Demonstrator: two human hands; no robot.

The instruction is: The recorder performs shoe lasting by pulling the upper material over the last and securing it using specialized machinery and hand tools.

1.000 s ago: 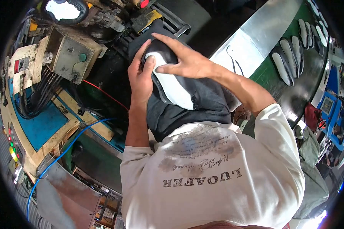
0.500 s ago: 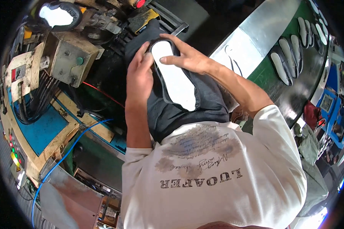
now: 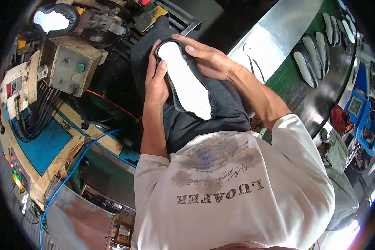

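Note:
A dark shoe upper with a white sole-shaped bottom (image 3: 187,83) rests across my lap, its bottom facing up. My left hand (image 3: 157,81) wraps its left side near the far end, with the thumb on the white surface. On the opposite side my right hand (image 3: 206,58) holds the dark edge, fingers curled around the far end and thumb lifted near the rim. The undersides of both hands' grip are hidden. Another dark shoe upper with a white bottom (image 3: 52,21) is mounted on the machine at the upper left.
On the green bench (image 3: 289,75) at the right lie several shoe uppers (image 3: 306,68) in a row. A metal sheet (image 3: 264,46) borders it. To my left stand a control box (image 3: 71,66) with a green button, a blue panel (image 3: 50,143) and a blue hose (image 3: 77,166).
My right thumb has come off the white bottom to the shoe's edge. My left thumb now lies on the white surface, and the shoe's far end has shifted slightly left.

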